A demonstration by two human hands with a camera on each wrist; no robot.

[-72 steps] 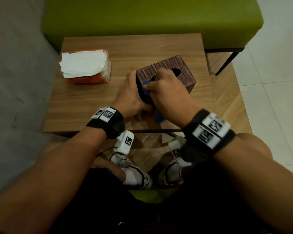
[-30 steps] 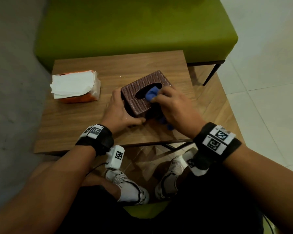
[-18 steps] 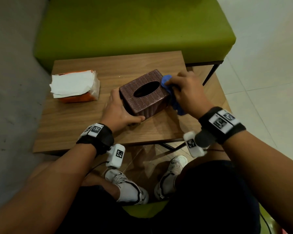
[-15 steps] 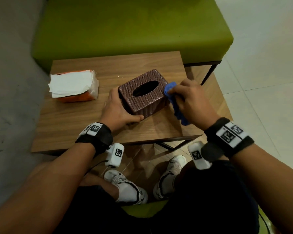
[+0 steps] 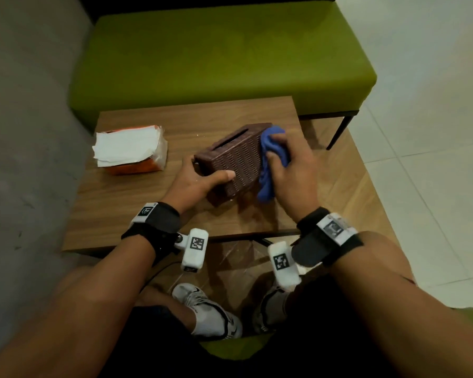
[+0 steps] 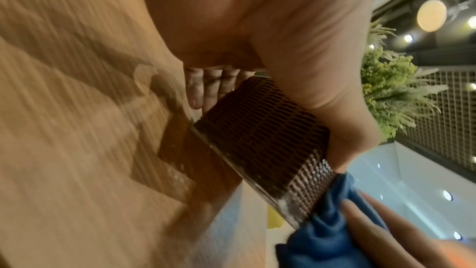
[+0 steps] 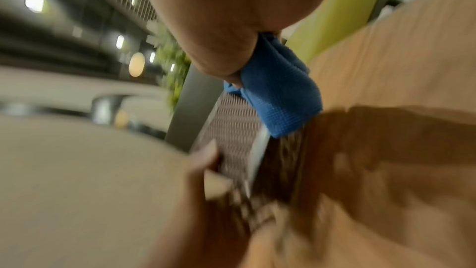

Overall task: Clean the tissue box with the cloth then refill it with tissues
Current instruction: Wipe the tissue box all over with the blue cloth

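My left hand (image 5: 200,181) grips the brown woven tissue box (image 5: 234,162), thumb across its near side, tilting it on the wooden bench (image 5: 137,203) so its right end meets the cloth. My right hand (image 5: 290,165) pinches the bunched blue cloth (image 5: 271,148) against that end, wrist raised. The tissues (image 5: 129,151) wait to the left, well apart.

Legible text: none. Square black-and-white coded markers, carrying no letters or numbers, stand on the left wristband (image 5: 144,211), the left wrist camera (image 5: 195,244), the right wristband (image 5: 332,229) and the right wrist camera (image 5: 281,261). The orange tissue pack (image 5: 133,152) shows no print that can be read.
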